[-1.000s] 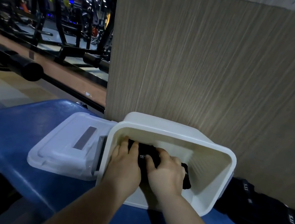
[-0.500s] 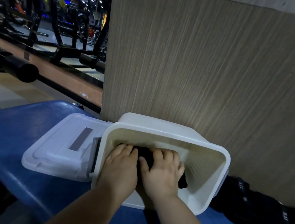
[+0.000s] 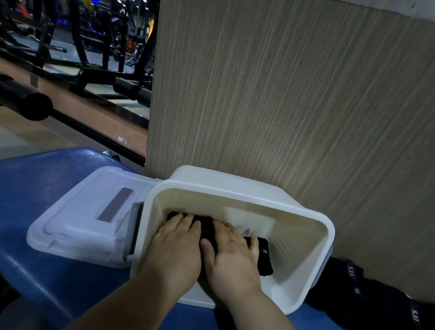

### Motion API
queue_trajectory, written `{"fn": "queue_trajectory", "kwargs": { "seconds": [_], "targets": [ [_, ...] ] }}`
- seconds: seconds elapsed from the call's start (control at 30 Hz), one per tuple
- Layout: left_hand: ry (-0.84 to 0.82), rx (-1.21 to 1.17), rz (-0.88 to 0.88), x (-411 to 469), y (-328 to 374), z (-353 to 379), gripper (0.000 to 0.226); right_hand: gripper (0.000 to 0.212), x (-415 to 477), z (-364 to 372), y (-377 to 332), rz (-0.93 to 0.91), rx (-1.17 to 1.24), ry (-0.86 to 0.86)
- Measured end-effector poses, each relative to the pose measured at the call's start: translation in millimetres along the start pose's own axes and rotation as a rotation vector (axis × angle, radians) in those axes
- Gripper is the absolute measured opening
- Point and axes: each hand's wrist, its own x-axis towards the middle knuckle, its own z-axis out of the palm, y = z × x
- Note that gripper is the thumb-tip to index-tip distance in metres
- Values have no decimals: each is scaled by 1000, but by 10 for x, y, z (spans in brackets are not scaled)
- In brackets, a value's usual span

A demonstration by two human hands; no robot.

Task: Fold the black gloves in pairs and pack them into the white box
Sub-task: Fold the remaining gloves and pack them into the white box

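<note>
1. The left hand (image 3: pixel 175 247) and right hand (image 3: pixel 233 259) lie side by side inside the white box (image 3: pixel 309 243), fingers straight, pressing flat on the folded black gloves (image 3: pixel 263 254).
2. The box sits on the blue surface (image 3: pixel 2 203) against a wooden panel (image 3: pixel 308 93), its lid (image 3: pixel 86 218) just left.
3. More black gloves (image 3: pixel 377 304) lie right of the box.

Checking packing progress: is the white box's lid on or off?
Off. The lid lies on the blue bench beside the white box, whose top is open with black gloves inside.
</note>
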Motion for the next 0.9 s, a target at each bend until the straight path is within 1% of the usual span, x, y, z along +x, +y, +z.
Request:
{"fn": "queue_trajectory", "kwargs": {
  "seconds": [0.17,0.37,0.5,0.57,0.67,0.7,0.83,0.9],
  "targets": [
    [-16,-5,0,15,-39,13,54,94,-13,-1,5,0,-61,-50],
    [-17,-81,24,86,-122,66,57,95,-29,22,-22,1,-62,-58],
    [-3,-74,53,146,-151,75,58,94,-48,-23,-20,-5,-34,-54],
    [35,-55,74,140,-136,58,58,88,-63,-86,-13,1,-4,-52],
    [115,-29,119,86,-72,-7,52,58,-132,-177,20,29,3,-62],
    [146,-19,140,63,-40,-37,49,54,-172,-200,34,33,10,-52],
    [207,-11,190,-29,76,-73,46,53,-397,-273,127,-10,54,7],
    [219,-33,231,-75,146,-43,43,62,-559,-313,204,-57,95,37]
  ]
}}
